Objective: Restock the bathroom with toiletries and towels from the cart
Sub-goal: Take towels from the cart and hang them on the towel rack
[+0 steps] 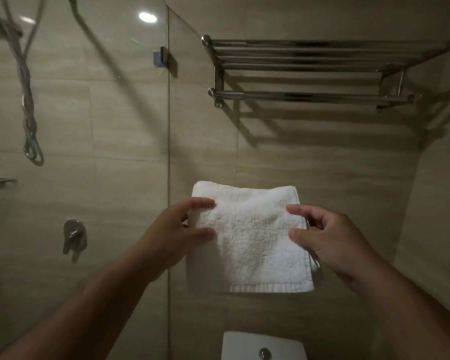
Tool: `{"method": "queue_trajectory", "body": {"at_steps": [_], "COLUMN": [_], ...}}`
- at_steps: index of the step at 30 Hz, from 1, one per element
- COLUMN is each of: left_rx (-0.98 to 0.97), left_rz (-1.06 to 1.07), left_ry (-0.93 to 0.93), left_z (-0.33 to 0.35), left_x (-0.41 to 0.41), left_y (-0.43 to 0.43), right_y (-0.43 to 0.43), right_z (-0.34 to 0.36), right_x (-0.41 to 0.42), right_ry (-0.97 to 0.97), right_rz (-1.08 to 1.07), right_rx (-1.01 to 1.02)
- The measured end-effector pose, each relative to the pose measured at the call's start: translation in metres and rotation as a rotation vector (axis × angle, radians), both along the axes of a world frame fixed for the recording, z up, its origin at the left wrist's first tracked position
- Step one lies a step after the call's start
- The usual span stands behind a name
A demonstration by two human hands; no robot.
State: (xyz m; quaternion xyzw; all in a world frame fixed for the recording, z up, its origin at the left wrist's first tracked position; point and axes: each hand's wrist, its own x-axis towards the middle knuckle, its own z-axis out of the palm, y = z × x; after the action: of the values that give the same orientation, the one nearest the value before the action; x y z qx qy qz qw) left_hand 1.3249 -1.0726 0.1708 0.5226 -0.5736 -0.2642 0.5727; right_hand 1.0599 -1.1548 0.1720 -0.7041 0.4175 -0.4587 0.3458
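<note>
1. The task's thing in view is a folded white towel (250, 237), at the lower centre of the frame, in front of the tiled wall (322, 165). It sits below the chrome towel rack (309, 55) and above the toilet cistern (244, 342).
2. The left grip (177, 229) grasps the towel's left edge, its thumb and forefinger lying on the front face. The right grip (330, 240) grasps the right edge in the same way. Neither is released or clenched on nothing.
3. The towel hangs flat and square, its ribbed hem along the bottom. Whether it is only held up or already draped over a bar hidden behind it I cannot tell. A thin dark line beside its right edge is too faint to make out.
4. Progress, as a judgement: this towel has reached the bathroom, so the carrying part of this item looks done. Placing it does not look finished while both grips hold it.
5. The rack at the upper right carries nothing visible on its shelf bars or its lower rail, so any towels meant for it are probably not yet put up.
6. No toiletries show anywhere in the frame, and the cart is out of view. How much of that restocking is done cannot be judged.
7. At the left, behind the glass shower panel (102, 126), hang the shower hose (27, 100) and the mixer tap (73, 237), well apart from the towel.
</note>
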Motion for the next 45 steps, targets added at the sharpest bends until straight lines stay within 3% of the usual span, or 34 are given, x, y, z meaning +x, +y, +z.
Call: {"method": "queue_trajectory", "body": {"at_steps": [13,21,33,45], "left_rx": [-0.118,-0.207,-0.465,-0.533], "left_rz": [-0.160,-0.143,-0.083,-0.017], "left_ry": [-0.008,-0.071,-0.113,-0.254], "left_z": [0.054,0.100,0.221,0.299], "left_x": [0.042,0.040,0.036,0.038], "left_y": [-0.126,-0.137,-0.129,-0.164], "right_y": [-0.074,-0.093,-0.109,-0.147], "right_z": [0.061,0.106,0.231,0.302], "right_x": [0.026,0.023,0.025,0.030], "right_ry": [0.077,0.083,0.032,0.021], "right_rz": [-0.185,-0.161,-0.116,-0.185], "right_rx": [-0.227,-0.364,-0.692,-0.847]}}
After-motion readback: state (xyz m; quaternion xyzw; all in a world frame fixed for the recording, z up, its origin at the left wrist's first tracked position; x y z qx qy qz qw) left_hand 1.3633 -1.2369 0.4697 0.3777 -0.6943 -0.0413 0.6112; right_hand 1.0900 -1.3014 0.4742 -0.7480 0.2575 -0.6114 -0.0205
